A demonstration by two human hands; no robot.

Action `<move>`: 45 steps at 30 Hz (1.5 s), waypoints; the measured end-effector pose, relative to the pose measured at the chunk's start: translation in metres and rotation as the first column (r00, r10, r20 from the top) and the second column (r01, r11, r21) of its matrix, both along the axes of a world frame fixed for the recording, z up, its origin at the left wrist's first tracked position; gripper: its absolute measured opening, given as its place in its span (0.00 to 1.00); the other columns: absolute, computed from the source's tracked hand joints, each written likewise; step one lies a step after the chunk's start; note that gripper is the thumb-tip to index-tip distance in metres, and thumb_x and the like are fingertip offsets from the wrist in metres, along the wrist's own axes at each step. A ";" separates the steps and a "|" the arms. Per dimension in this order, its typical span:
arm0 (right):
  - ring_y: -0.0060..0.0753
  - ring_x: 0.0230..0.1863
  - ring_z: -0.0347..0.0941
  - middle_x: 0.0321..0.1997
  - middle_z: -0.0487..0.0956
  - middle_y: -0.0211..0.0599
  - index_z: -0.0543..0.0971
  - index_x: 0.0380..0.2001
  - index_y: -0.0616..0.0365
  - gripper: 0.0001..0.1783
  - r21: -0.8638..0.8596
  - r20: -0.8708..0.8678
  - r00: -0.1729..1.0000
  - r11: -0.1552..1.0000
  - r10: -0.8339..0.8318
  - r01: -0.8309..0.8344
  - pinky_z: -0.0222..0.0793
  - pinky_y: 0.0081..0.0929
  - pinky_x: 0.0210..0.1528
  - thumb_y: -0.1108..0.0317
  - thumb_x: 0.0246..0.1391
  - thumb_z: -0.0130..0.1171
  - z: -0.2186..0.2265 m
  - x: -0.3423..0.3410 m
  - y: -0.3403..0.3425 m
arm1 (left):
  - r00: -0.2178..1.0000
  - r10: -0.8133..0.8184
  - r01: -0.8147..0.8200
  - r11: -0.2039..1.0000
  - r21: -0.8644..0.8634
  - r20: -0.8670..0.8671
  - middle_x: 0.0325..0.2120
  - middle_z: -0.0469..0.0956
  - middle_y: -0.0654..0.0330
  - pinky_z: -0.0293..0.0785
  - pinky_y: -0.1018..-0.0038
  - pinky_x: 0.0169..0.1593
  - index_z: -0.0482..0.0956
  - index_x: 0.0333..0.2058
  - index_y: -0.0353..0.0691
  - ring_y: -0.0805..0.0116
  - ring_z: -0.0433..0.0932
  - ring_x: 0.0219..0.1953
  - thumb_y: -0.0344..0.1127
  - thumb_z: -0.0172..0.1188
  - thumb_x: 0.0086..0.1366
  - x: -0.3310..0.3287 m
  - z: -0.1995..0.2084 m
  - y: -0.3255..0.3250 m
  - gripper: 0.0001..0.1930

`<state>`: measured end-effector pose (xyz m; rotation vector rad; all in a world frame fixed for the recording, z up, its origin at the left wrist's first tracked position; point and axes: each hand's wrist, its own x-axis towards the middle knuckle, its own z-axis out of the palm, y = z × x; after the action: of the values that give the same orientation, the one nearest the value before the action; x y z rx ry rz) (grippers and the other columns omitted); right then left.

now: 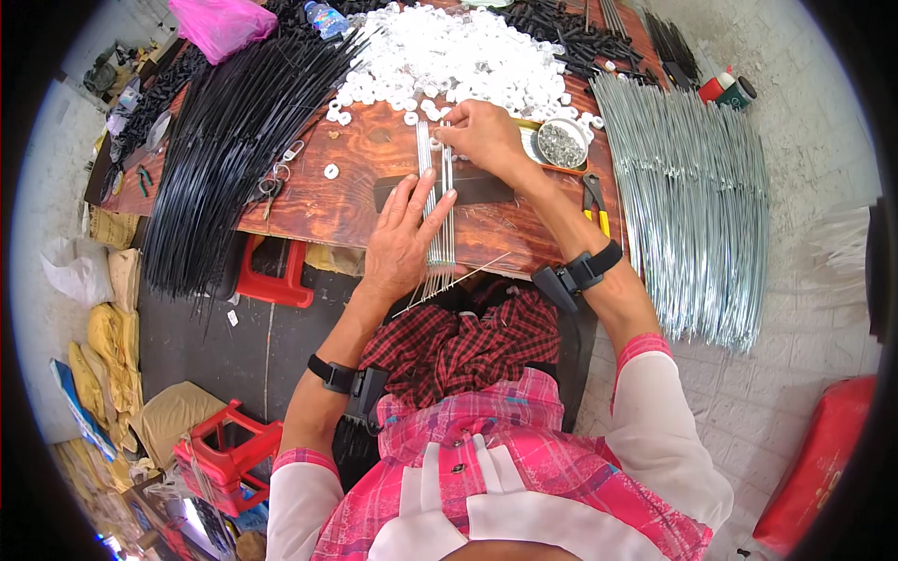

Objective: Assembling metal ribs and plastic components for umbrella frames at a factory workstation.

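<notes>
At the near edge of a red-brown wooden counter (318, 220), a person's two bare hands work over a narrow row of thin metal rods (433, 245). The left hand (404, 229) lies palm down with fingers spread across the rods, not clenched. The right hand (482, 136) bends its fingertips together at their far ends; whether it pinches anything is too small to tell. The rods cross a dark flat bar (489, 187), and their near ends overhang the counter above the person's lap. Just beyond the hands spreads a heap of white rings (458, 61). Near the right forearm are a round dish of small metal pieces (561, 145) and yellow-handled pliers (596, 204). Farther right lies a big bundle of silvery rods (692, 215); to the left, a bundle of black rods (220, 159), with keys (271, 184) beside it. Below, at left, stands a red stool (273, 280).
</notes>
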<state>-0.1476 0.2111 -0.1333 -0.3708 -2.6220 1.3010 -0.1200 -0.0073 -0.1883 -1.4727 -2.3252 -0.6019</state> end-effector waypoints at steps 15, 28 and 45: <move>0.51 0.35 0.83 0.30 0.85 0.48 0.84 0.37 0.58 0.17 0.344 -0.143 0.988 0.933 -0.064 0.110 0.75 0.46 0.41 0.58 0.49 0.63 0.001 0.001 -0.016 | 1.000 -0.012 0.012 1.000 0.025 -0.026 0.68 0.60 0.49 0.63 0.54 0.66 0.69 0.65 0.48 0.43 0.62 0.66 0.71 0.64 0.47 -0.004 -0.002 -0.002 0.50; 0.29 0.30 0.82 0.31 0.85 0.34 0.86 0.38 0.56 0.17 -0.039 -0.011 0.999 0.999 -0.038 0.038 0.76 0.30 0.36 0.57 0.49 0.67 -0.021 -0.008 0.003 | 0.999 -0.004 0.004 1.000 -0.001 -0.041 0.67 0.61 0.47 0.63 0.55 0.67 0.68 0.65 0.48 0.42 0.63 0.66 0.74 0.59 0.50 -0.003 -0.002 -0.002 0.49; 0.19 0.27 0.78 0.28 0.82 0.31 0.84 0.43 0.63 0.12 -0.494 0.008 0.998 0.868 0.058 -0.046 0.76 0.18 0.28 0.68 0.59 0.60 -0.019 -0.009 -0.003 | 0.999 -0.005 0.005 1.000 0.000 -0.045 0.68 0.60 0.47 0.61 0.53 0.67 0.68 0.65 0.42 0.42 0.61 0.67 0.71 0.63 0.47 -0.003 -0.001 -0.002 0.51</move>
<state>-0.1564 0.2084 -0.1527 -0.3876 -2.2919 1.9977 -0.1233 -0.0098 -0.1897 -1.4778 -2.2882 -0.5645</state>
